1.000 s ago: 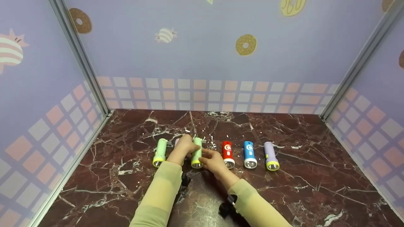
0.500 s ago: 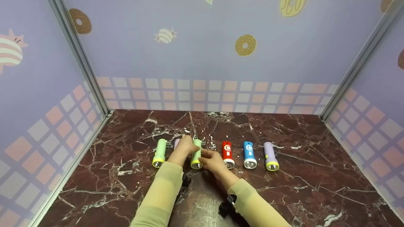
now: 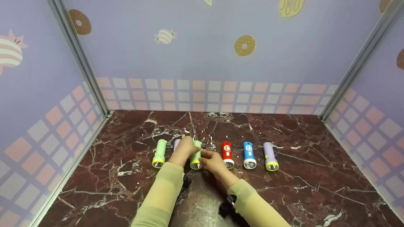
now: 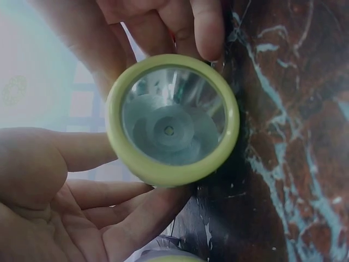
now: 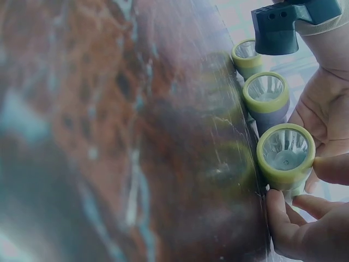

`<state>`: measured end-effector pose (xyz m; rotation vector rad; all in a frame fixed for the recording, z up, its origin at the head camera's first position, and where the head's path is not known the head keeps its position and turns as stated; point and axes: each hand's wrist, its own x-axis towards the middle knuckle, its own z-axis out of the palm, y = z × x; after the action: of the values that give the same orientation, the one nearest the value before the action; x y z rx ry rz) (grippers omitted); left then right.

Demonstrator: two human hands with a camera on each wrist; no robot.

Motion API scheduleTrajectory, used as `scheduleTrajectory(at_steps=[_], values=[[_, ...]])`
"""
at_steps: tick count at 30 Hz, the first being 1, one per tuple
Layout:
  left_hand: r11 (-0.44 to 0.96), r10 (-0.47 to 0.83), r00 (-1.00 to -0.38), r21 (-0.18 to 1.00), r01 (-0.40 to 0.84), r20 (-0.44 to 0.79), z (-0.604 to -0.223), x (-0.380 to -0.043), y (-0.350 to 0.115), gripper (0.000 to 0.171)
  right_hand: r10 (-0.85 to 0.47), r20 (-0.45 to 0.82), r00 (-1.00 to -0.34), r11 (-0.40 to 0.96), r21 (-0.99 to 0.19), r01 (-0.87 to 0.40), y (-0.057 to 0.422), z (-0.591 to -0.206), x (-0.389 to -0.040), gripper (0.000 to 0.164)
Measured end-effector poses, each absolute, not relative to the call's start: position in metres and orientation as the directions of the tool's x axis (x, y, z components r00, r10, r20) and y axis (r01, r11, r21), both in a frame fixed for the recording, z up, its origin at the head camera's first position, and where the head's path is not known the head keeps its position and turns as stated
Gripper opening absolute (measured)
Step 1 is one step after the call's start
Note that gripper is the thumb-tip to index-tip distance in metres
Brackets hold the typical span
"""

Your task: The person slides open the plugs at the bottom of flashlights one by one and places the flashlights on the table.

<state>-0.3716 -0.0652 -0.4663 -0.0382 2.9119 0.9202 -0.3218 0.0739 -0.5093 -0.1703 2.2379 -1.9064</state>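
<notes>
A light green flashlight (image 3: 196, 154) with a yellow head lies on the dark red marble table, lens facing the person. My left hand (image 3: 187, 148) grips its body from the left side. At its yellow head, my right hand (image 3: 213, 161) pinches from the right with thumb and fingers. Seen from the left wrist, the lens (image 4: 170, 117) is unlit, with fingers on both sides of it. Just left of the left hand, a purple flashlight (image 3: 176, 143) is mostly hidden behind the hand and wrist. The red flashlight (image 3: 227, 151) lies close to the right hand's knuckles.
Another green flashlight (image 3: 160, 151) lies at the row's left end. To the right are a blue flashlight (image 3: 248, 153) and a purple one with a yellow head (image 3: 269, 153). Patterned panels (image 3: 202, 63) enclose the marble table (image 3: 303, 192) at the back and both sides.
</notes>
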Motion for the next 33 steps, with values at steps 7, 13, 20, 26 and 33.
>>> scheduleTrajectory(at_steps=[7, 13, 20, 26, 33], values=[[0.816, 0.011, -0.997, 0.576, -0.036, -0.078, -0.4643, -0.3695, -0.0653, 0.036, -0.223, -0.082, -0.971, 0.120, -0.991, 0.056, 0.0748, -0.5094, -0.3204, 0.046], [0.818, 0.012, -0.997, 0.574, -0.038, -0.082, -0.4639, -0.3693, -0.0649, 0.036, -0.209, -0.090, -0.974, 0.133, -0.989, 0.063, 0.0747, -0.5056, -0.3180, 0.046], [0.818, 0.012, -0.996, 0.574, -0.043, -0.092, -0.4637, -0.3687, -0.0650, 0.035, -0.204, -0.104, -0.973, 0.138, -0.987, 0.077, 0.0748, -0.5106, -0.3229, 0.046], [0.809, 0.012, -0.996, 0.585, -0.045, -0.092, -0.4659, -0.3692, -0.0655, 0.034, -0.206, -0.104, -0.973, 0.103, -0.991, 0.084, 0.0749, -0.5108, -0.3233, 0.046], [0.812, 0.010, -0.996, 0.582, -0.046, -0.093, -0.4645, -0.3686, -0.0659, 0.035, -0.170, -0.095, -0.981, 0.144, -0.987, 0.071, 0.0751, -0.5067, -0.3220, 0.045]])
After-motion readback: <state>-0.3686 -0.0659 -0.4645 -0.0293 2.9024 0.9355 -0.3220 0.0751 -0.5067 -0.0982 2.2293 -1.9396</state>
